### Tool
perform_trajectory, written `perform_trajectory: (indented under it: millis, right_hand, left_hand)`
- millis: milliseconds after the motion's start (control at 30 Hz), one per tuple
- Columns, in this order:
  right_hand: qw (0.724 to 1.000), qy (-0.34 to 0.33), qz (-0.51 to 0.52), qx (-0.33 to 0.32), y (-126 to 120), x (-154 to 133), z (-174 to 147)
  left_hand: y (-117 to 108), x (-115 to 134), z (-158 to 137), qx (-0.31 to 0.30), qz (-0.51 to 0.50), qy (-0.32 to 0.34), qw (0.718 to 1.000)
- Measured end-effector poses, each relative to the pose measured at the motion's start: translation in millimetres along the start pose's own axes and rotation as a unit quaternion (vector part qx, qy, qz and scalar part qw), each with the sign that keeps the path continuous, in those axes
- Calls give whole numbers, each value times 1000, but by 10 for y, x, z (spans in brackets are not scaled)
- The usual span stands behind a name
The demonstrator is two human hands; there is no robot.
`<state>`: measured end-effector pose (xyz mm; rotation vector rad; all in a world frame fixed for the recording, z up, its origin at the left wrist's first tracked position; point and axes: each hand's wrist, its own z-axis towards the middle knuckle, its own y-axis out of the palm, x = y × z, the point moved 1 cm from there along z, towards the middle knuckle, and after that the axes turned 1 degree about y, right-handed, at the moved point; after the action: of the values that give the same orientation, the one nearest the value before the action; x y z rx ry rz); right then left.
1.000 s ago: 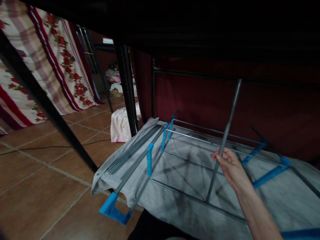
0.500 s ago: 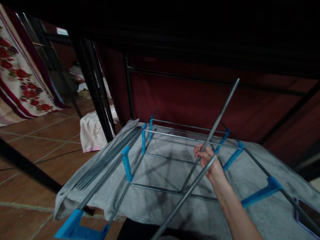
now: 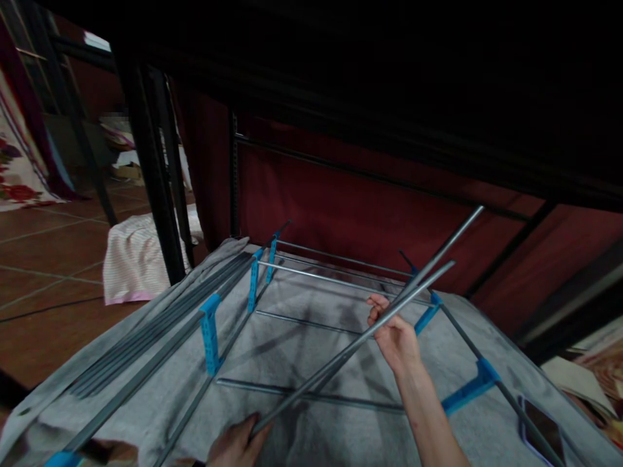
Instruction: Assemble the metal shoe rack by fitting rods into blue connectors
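Observation:
My left hand (image 3: 238, 441), at the bottom edge, is closed around the near end of a grey metal rod (image 3: 302, 390) that slants up to the right. A second metal rod (image 3: 460, 232) lies across the palm of my right hand (image 3: 396, 337), whose fingers curl loosely behind it. The two rods cross in front of that palm. Below them is a frame of metal rods joined by blue plastic brackets (image 3: 210, 340). A crossbar (image 3: 311, 394) of this frame runs beneath the held rods, and another blue bracket (image 3: 470, 389) is right of my right forearm.
Several loose rods (image 3: 160, 327) lie side by side on the grey cloth (image 3: 311, 350) at left. A phone (image 3: 542, 428) rests at the right. Black metal posts (image 3: 148, 168) and a dark overhang (image 3: 341, 78) surround the surface, with a dark red sheet (image 3: 311, 201) behind.
My left hand has come into view at the bottom, holding its rod. That rod's upper end has moved up and right, and the right hand's rod has tilted lower. The view has shifted rightward.

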<state>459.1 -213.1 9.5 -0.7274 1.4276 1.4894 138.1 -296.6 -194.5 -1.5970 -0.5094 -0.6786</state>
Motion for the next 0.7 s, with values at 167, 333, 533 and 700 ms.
perform_trajectory:
  millis: [167,333,533,700]
  right_hand:
    - [999,18,35,-24,-61,-160,-112]
    - [1000,-18,-3,-12,-80,-303,-113]
    - [994,-76,-79,-4,83,-433,0]
    - [991,-81,-101,-30,254,-355,90]
  left_hand:
    - [80,511,452,-39,-89,8,995]
    - [121,793,903,-39,-61,51,996]
    - [246,923,1328,-75,-154,131,976]
    - [382,963,1531,-176,-286,116,935]
